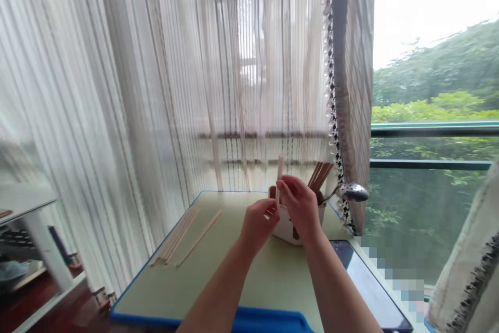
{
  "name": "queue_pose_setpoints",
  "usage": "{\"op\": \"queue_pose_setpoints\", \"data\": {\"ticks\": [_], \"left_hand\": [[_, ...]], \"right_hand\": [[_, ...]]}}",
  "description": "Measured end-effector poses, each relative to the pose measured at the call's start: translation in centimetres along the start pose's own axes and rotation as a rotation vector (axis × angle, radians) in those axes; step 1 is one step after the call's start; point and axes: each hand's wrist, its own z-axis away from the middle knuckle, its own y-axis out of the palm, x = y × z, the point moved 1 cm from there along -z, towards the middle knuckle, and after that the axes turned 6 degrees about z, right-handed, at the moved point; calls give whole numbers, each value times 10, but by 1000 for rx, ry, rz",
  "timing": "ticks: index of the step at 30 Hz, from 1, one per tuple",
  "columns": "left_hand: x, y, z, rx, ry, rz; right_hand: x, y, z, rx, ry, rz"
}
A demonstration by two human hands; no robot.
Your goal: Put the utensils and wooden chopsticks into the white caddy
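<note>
Sheer striped curtains hang behind a pale green tabletop (234,281) with a blue edge, and greenery shows through the window on the right. The right hand (300,207) pinches a pale chopstick (279,174) between closed fingertips and holds it upright just above a white holder (284,230), probably so that it lines up with the sticks standing there. The left hand (258,225) is curled just beside it, at the holder's near rim; whether it grips anything I cannot tell. Darker chopsticks (320,174) and a slotted spoon (352,192) lean out of the holder to the far right. More loose chopsticks (183,237) lie side by side well to the left, apart from both hands. A dark phone (366,283) lies near right.
</note>
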Motion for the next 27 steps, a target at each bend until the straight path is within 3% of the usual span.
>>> {"op": "queue_pose_setpoints", "data": {"ticks": [5,10,19,24,27], "left_hand": [[1,22,-30,60,81,-44],[10,36,-41,42,130,-106],[18,43,-29,27,217,-315],[27,46,-22,-24,215,-365],[32,47,-18,-48,203,-366]], "right_hand": [[-23,-22,-9,31,-87,-31],[-42,-31,-10,-40,-137,94],[-62,-18,-5,-181,-34,67],[-71,-14,-3,-74,6,51],[-76,-15,-1,-83,47,10]]}}
